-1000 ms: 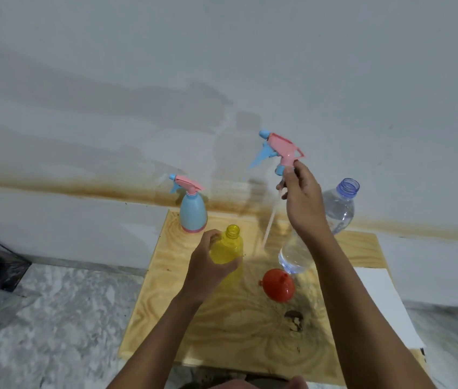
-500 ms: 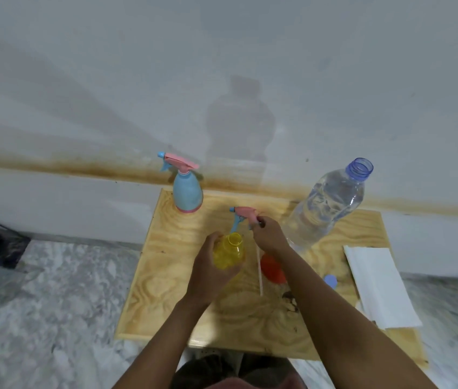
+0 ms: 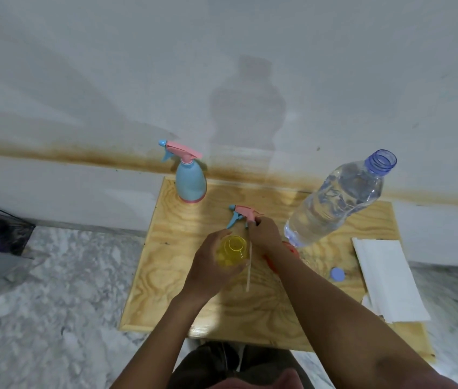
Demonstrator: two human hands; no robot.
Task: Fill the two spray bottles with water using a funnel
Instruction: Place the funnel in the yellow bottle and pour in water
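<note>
Left hand: we saw the left hand (image 3: 208, 269) wrapped round the body of the yellow spray bottle (image 3: 232, 249), fingers curled about its left and near sides, holding it upright on the wooden counter (image 3: 171, 276).
Yellow spray bottle: it stood near the middle of the counter with its neck open and no head on it; we looked almost straight down into the mouth.
Right hand: the right hand (image 3: 264, 234) pinched the pink-and-blue spray head (image 3: 243, 213) by its collar, just behind and to the right of the yellow bottle's mouth, nozzle pointing left.
Dip tube: the thin white dip tube (image 3: 248, 273) ran from the spray head toward us along the right side of the yellow bottle, outside it; we could not tell whether its end touched the wood.
Funnel: the orange funnel (image 3: 289, 247) lay on the counter under the right forearm, mostly hidden, just beside the foot of the water bottle.
Water bottle: the clear water bottle (image 3: 334, 200) stood at the right rear, uncapped and largely full, well apart from the yellow bottle.
Blue cap: a blue cap (image 3: 337, 274) lay on the counter between the right forearm and the white sheet.
Blue spray bottle: the blue spray bottle (image 3: 190, 183) stood at the back-left corner, close to the wall, its head on and nozzle pointing left.
White sheet: a folded white sheet (image 3: 387, 279) lay over the counter's right edge.
Surroundings: we noted a stained pale wall behind and marbled floor on both sides.
</note>
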